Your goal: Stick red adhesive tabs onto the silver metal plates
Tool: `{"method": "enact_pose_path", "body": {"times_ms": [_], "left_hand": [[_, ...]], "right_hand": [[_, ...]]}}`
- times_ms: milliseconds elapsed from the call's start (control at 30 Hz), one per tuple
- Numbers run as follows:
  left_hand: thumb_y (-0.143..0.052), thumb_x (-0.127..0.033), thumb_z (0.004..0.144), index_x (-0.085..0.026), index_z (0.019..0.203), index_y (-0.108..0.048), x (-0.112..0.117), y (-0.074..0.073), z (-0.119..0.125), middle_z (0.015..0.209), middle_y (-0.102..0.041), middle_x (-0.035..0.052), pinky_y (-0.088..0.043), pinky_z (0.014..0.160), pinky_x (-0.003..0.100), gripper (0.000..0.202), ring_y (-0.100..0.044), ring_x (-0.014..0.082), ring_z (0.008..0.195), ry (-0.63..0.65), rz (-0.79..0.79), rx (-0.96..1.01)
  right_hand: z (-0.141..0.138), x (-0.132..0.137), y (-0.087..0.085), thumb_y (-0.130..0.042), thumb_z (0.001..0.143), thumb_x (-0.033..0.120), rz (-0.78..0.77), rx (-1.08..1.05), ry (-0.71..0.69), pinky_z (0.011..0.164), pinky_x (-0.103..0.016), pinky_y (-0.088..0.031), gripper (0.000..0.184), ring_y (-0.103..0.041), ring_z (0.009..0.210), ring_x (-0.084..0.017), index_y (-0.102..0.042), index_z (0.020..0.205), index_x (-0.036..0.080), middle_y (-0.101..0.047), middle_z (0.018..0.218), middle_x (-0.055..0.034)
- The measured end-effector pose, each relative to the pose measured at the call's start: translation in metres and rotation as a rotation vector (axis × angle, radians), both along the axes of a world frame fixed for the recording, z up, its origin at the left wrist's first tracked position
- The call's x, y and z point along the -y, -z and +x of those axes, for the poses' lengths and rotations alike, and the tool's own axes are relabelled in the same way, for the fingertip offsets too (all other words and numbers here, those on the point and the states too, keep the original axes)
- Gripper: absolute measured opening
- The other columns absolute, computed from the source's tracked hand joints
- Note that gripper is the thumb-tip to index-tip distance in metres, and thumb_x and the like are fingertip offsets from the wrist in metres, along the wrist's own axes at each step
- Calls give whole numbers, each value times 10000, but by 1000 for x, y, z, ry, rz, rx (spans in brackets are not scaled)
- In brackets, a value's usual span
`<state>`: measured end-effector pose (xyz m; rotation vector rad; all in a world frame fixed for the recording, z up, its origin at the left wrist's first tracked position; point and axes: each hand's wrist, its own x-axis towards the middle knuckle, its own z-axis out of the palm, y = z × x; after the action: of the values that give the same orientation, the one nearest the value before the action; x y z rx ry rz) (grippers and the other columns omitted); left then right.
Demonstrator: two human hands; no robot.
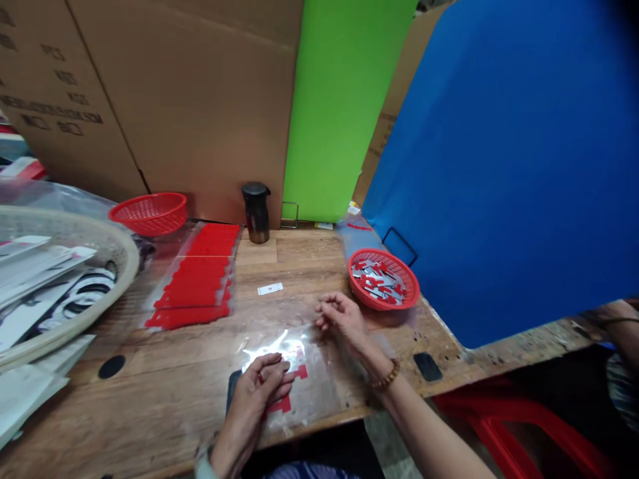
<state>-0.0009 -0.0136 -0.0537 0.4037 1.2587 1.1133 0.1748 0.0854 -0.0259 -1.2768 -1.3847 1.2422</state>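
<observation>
At the table's front edge lies a clear plastic sheet (319, 392) with bright glare on it. My left hand (259, 386) is over its left part, fingers curled and thumb against them. Whatever these fingers may hold is hidden. Red pieces (301, 372) show beside and below its fingertips. Further right and back, my right hand (344, 322) hovers above the sheet's far edge with thumb and fingers drawn together in a pinch. Anything between them is too small to make out. Near that hand stands a red basket (383, 306) of small red and silvery pieces.
Red strips in clear plastic (200, 279) lie at left, before another red basket (150, 216). A large pale basket (130, 266) holds cards and rings. A dark jug (256, 213), a white label (270, 289) and a blue panel (509, 166) stand or lie around. Another person's arm (622, 322) shows far right.
</observation>
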Motion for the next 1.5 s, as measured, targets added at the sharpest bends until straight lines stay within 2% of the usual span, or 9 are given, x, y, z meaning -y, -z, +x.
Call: {"method": "enact_pose_path", "body": {"times_ms": [133, 267, 500, 733, 867, 1067, 1267, 1400, 1500], "left_hand": [[-792, -329, 583, -131, 929, -598, 0, -5, -1, 871, -706, 116, -552, 693, 271, 444, -699, 206, 757, 7, 13, 36], [-782, -345, 594, -124, 910, -596, -1, -5, -2, 831, -704, 110, -546, 684, 274, 429, -697, 210, 754, 32, 21, 52], [-755, -348, 633, -107, 924, -574, -1, -5, -2, 845, -691, 122, -538, 683, 275, 419, -691, 207, 759, 49, 24, 44], [-740, -342, 658, -108, 945, -560, 1, -8, -2, 873, -675, 120, -536, 712, 293, 412, -686, 209, 773, 44, 39, 31], [-669, -395, 728, -110, 945, -551, -1, -9, -2, 892, -669, 130, -538, 693, 285, 378, -687, 211, 772, 29, 3, 45], [-503, -488, 826, -103, 950, -539, -7, -26, -10, 837, -686, 153, -551, 689, 303, 406, -688, 205, 728, -30, 25, 249], [-708, -161, 705, -104, 869, -564, -5, -36, -11, 656, -687, 68, -538, 545, 180, 226, -655, 121, 555, 68, 55, 202], [-727, -164, 675, -99, 849, -558, 2, -35, -7, 623, -694, 86, -532, 498, 176, 251, -647, 123, 504, 94, 20, 140], [-752, -202, 649, -94, 851, -566, 5, -34, -6, 618, -690, 73, -532, 492, 175, 295, -638, 115, 491, 126, 41, 106]], "right_hand": [[-26, -31, 16, -533, 788, 264, 120, 232, -66, 651, -288, -477, 143, -576, 698, -145, -586, 886, 175, -595, 801, -27], [-50, -62, 18, -540, 767, 149, 264, 396, -137, 819, -333, -409, 145, -521, 833, -168, -605, 896, 165, -551, 885, -48], [-79, -86, 26, -555, 712, 66, 363, 543, -233, 784, -292, -362, 92, -451, 794, -156, -563, 725, 157, -485, 774, -16], [-79, -96, 36, -555, 646, 50, 334, 538, -224, 591, -224, -331, 150, -441, 626, -114, -505, 733, 161, -480, 659, 36], [-74, -70, 21, -511, 686, 51, 386, 472, -246, 587, -216, -343, 134, -461, 620, -112, -504, 747, 171, -493, 659, 39], [-46, 11, -12, -469, 811, 75, 502, 380, -325, 689, -242, -387, 146, -503, 747, -134, -520, 736, 189, -527, 769, -3], [-19, 62, -8, -430, 844, 39, 568, 359, -378, 740, -269, -423, 195, -509, 847, -160, -543, 841, 198, -522, 877, -43], [-6, 73, -5, -543, 841, 134, 487, 369, -343, 847, -297, -427, 258, -502, 1000, -184, -517, 1086, 211, -508, 1078, -78], [1, 77, -6, -557, 855, 192, 442, 403, -398, 851, -298, -427, 225, -525, 968, -177, -536, 1078, 219, -561, 1027, -57]]}}
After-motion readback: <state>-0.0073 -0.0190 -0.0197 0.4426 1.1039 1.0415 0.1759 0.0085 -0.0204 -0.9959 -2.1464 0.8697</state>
